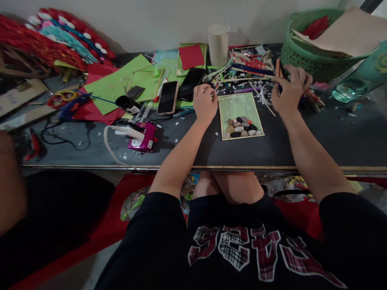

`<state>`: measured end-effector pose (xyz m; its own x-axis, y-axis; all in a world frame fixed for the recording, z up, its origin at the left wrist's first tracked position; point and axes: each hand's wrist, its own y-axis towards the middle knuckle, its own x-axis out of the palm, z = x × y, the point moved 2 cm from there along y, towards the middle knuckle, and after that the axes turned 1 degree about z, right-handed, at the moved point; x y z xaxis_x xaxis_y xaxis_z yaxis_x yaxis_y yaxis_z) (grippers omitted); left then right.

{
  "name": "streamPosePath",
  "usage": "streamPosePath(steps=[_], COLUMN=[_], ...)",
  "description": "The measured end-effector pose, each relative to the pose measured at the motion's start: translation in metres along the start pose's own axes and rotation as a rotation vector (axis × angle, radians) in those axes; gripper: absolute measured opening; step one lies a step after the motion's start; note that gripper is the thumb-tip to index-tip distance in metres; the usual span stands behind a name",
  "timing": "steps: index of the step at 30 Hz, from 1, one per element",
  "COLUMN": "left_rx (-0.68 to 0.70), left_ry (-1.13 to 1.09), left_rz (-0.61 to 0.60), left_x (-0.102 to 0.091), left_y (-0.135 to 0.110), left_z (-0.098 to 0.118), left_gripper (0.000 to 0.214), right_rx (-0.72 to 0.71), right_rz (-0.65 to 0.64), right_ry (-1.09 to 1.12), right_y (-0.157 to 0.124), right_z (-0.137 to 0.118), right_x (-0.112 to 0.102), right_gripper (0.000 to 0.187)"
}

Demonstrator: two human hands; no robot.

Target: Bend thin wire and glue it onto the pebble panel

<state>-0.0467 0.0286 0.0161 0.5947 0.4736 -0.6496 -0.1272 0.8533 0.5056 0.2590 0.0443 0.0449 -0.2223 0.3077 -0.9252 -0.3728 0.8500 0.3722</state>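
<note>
My left hand [206, 102] is curled beside the upper left corner of a small framed green panel [242, 105]. Something tiny may sit between its fingertips, but I cannot make it out. Rounded pebbles [241, 128] in grey, black, brown and white are grouped along the panel's lower part, below faint drawn lines. To the right of the panel, my right hand [288, 90] bends its fingers over a dark item, too hidden to name. An orange-brown strip [277, 67] stands by its fingertips, and a clear tape roll [266, 93] lies beside its thumb.
Phones [167, 98] lie left of my left hand. Further left are a purple power adapter [144, 137], a black jar [127, 104], a blue glue gun [72, 106] and green paper [109, 82]. A green basket [314, 60] and a water bottle [347, 90] stand right. Another person's arm [10, 181] shows left.
</note>
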Motion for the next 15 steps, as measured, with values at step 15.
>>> streamPosePath(steps=[15], left_rx=[0.050], left_ry=[-0.021], left_rz=[-0.035], left_x=[0.003], left_y=[-0.003], left_z=[0.005], left_gripper=[0.018], right_rx=[0.026], right_rz=[-0.078], right_ry=[0.025], right_y=[-0.006], right_z=[-0.076], right_x=[0.007], right_gripper=[0.073])
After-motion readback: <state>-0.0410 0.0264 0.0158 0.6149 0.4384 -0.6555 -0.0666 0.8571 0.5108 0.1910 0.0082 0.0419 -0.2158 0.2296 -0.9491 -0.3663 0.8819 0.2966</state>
